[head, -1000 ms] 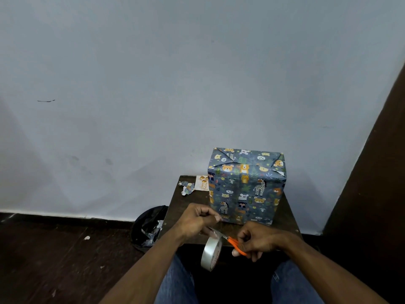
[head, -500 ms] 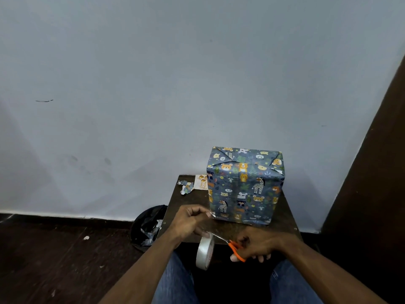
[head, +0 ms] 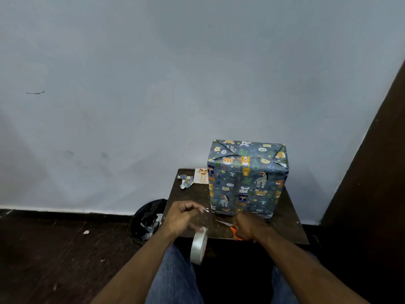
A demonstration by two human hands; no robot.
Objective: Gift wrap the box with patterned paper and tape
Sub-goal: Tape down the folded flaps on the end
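Dark wooden table point(head: 291, 224) against pale blue-grey wall point(head: 153, 84).

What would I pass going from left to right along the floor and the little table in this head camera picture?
Black bin bag → crumpled paper scrap → left hand → tape roll → orange scissors → right hand.

The right hand point(head: 248, 227) covers most of the orange-handled scissors point(head: 228, 226), leaving only the blade tips and part of a loop showing. The wrapped box point(head: 247, 178) hides the right part of a small card point(head: 201, 176), whose print is too small to read. The clear tape strip point(head: 205, 209) pinched by the left hand point(head: 183, 216) is barely discernible. The bottom edge crops both forearms.
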